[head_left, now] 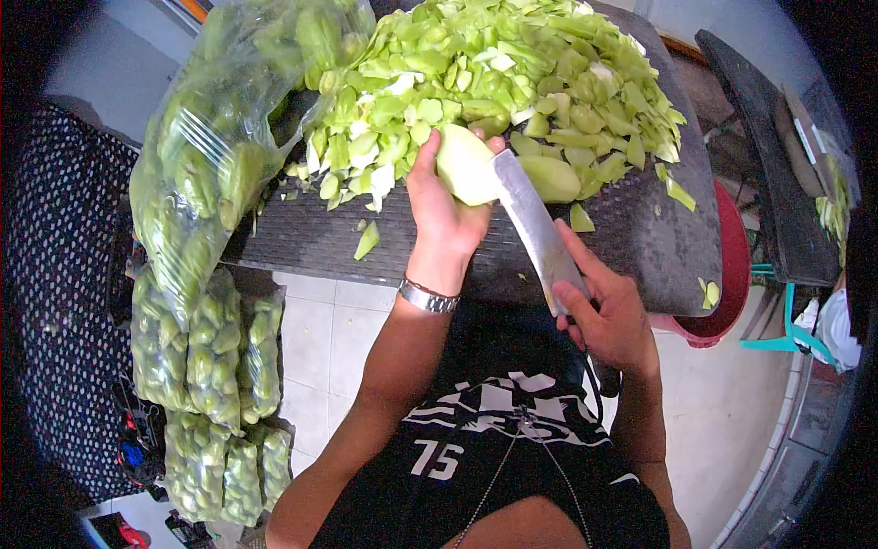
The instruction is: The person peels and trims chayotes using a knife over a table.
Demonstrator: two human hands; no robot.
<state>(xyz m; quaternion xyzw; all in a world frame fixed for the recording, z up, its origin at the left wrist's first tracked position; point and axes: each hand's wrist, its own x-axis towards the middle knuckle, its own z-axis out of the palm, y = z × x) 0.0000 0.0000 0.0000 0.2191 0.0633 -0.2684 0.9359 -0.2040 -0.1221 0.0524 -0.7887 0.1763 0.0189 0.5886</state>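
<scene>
My left hand, with a metal watch on the wrist, holds up a pale green, peeled chayote over the near part of the table. My right hand is closed round the handle end of a broad-bladed knife. The blade's tip end is right beside the chayote's right side; whether it touches cannot be made out. Behind the knife lies another smooth pale chayote. A large heap of green peelings covers the table beyond my hands.
A big clear bag of green chayotes rests at the dark table's left edge. Several packed bags stand below it. On the right are a red tub and a black chair with peelings.
</scene>
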